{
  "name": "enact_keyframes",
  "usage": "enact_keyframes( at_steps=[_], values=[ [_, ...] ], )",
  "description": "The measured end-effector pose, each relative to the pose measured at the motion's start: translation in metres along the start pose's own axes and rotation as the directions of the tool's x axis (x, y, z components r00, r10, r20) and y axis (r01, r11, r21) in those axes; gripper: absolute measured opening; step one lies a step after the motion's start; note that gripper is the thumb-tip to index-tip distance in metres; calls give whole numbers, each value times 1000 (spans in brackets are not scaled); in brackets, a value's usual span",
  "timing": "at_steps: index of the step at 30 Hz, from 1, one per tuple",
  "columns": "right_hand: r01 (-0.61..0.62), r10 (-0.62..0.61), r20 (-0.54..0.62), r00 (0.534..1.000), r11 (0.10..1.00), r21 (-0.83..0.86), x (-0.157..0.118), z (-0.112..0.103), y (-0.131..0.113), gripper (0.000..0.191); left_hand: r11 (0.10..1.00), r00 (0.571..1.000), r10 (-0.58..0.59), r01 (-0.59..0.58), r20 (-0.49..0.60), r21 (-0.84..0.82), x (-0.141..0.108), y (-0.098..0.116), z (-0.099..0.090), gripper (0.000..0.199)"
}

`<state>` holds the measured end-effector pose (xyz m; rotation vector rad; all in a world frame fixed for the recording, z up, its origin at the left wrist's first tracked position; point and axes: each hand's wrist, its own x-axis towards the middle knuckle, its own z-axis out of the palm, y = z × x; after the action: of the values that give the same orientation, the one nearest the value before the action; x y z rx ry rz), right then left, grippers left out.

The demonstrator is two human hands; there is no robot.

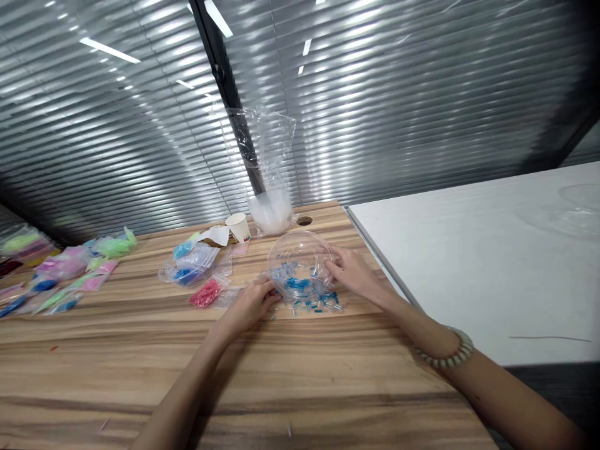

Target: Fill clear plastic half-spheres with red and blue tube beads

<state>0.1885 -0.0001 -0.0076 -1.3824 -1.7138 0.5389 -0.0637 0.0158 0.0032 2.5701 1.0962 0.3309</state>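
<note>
A clear round plastic bowl (302, 240) is between my two hands, over the wooden table. Short blue tube pieces (299, 284) show through it, and more blue and clear pieces (323, 305) lie scattered on the wood at its near edge. My right hand (349, 269) grips the bowl's right side, thumb over the rim. At the lower left side, my left hand (255, 303) has its bent fingers closed on the bowl's edge; the fingertips are partly hidden. Whether the bowl rests on the table or is slightly raised, I cannot tell.
Left of the bowl lie a bag of red pieces (206, 292) and bags with blue contents (190, 269). Behind stand a paper cup (238, 227) and a tall clear bag (272, 209). Colourful packets (70, 265) cover the far left. A white table (469, 262) adjoins on the right.
</note>
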Motion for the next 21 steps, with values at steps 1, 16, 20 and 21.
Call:
enact_keyframes(
  at_steps=[1,16,20,21],
  values=[
    [-3,3,1,1000,1000,1,0,0,1,47,1000,1000,2,-2,0,6,0,-1,0,20],
    [-15,14,28,1000,1000,26,0,1,1,50,998,1000,-27,26,15,49,-1,0,1,23],
    [-5,4,27,1000,1000,9,0,1,3,48,997,999,-30,28,24,70,-1,-1,2,23],
    [-3,3,27,1000,1000,4,0,2,3,48,997,999,-28,26,26,78,-1,-1,2,23]
  ],
)
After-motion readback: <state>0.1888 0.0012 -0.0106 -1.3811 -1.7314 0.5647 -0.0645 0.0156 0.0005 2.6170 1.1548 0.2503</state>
